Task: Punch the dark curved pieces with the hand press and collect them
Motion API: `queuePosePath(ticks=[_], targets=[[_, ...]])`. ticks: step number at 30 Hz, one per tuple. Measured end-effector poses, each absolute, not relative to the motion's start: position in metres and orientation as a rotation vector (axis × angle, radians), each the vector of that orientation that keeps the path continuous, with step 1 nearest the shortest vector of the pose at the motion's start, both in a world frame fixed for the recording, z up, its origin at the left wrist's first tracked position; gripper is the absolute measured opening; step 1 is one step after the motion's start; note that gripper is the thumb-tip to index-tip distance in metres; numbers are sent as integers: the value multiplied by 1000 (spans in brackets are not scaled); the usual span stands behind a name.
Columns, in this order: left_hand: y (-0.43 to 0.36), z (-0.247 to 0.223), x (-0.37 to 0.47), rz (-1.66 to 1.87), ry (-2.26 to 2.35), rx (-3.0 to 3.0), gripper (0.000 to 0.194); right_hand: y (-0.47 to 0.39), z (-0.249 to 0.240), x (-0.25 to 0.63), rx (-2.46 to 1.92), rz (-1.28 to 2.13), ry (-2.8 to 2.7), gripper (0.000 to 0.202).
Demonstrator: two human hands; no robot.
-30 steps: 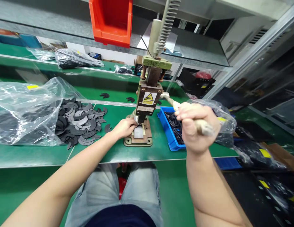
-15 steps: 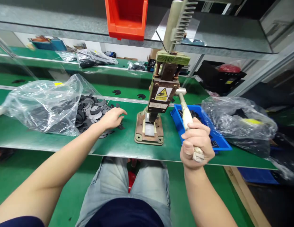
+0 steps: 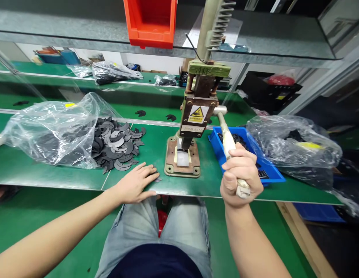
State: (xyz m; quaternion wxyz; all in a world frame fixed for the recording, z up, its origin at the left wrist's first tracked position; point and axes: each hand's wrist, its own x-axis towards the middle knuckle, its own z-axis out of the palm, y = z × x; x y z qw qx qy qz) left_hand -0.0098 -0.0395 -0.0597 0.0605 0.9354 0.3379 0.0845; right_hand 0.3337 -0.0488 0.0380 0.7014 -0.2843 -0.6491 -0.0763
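My right hand [image 3: 241, 175] is wrapped round the wrapped lever handle [image 3: 227, 141] of a hand press [image 3: 199, 110]. My left hand [image 3: 139, 183] lies palm down at the table's front edge, fingers spread. Under its fingertips a small dark piece [image 3: 158, 179] shows in part; the rest is hidden. Just behind the hand is a heap of dark grey crescent-shaped pieces [image 3: 118, 144], spilling from a clear plastic bag [image 3: 56, 131]. A pale block [image 3: 183, 158] sits on the press base [image 3: 170, 160], below the ram.
A blue tray [image 3: 273, 178] with black parts stands right of the press, beside another plastic bag [image 3: 295, 143]. Overhead, a red bin [image 3: 152, 38] sits on a grey shelf [image 3: 81, 33]. Loose dark pieces [image 3: 171, 117] lie behind the press.
My left hand has moved from the heap toward me, down to the table's front edge, with a dark piece under its fingers. My right hand keeps its grip on the lever.
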Motion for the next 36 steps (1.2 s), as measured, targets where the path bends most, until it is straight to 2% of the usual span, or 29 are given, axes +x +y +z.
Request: queuePosePath(ticks=[4,7,12,15,19,27,36], targets=[[-65,-70,-16,373,897,2741,51,-48,38,332,-610,-162,-1424,19],[-68,-72,-17,473,863,2619,48,-49,38,331,-608,-158,-1419,18],[-32,-48,13,753,1200,2087,24,-51,38,331,-637,-154,-1426,18],[10,-29,44,799,1250,1637,36,-51,38,332,-639,-169,-1434,17],[60,-21,81,665,1144,1407,44,-50,37,334,-640,-178,-1460,18],[92,-27,107,537,1083,1354,30,-48,35,334,-622,-184,-1458,18],[103,-19,114,398,1132,1339,24,-47,34,328,-636,-173,-1379,23]])
